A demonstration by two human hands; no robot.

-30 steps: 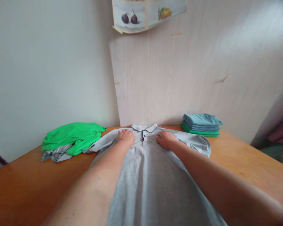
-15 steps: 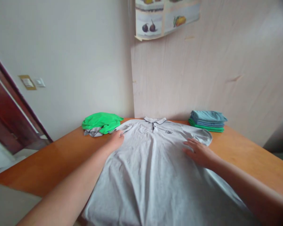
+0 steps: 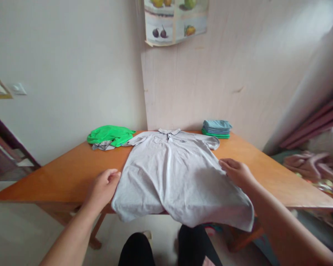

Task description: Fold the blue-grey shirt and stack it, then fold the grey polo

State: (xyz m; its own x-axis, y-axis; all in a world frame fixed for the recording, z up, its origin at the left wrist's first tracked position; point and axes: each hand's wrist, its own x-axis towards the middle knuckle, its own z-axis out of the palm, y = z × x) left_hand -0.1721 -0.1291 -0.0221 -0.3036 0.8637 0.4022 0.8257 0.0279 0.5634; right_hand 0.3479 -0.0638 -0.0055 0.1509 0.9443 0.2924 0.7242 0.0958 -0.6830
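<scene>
A grey polo shirt [image 3: 172, 166] lies flat on the wooden table [image 3: 58, 173]. Its collar is at the far side and its hem hangs over the near edge. My left hand [image 3: 103, 187] is at the shirt's left side edge with its fingers loosely curled and a gap between thumb and fingers; I see nothing held in it. My right hand [image 3: 236, 172] rests on the shirt's right side edge, its fingers bent over the cloth in what looks like a pinch.
A crumpled green garment on a striped one [image 3: 109, 136] lies at the far left of the table. A folded stack of blue and green shirts [image 3: 216, 129] sits at the far right. A fruit poster [image 3: 174, 20] hangs on the wall. Pink curtain and bedding [image 3: 310, 162] are at the right. My legs [image 3: 166, 247] show below the table edge.
Both hands slid from beside the collar down the shirt's sides to its lower part. The view pulled back, so the hem and table edge now show.
</scene>
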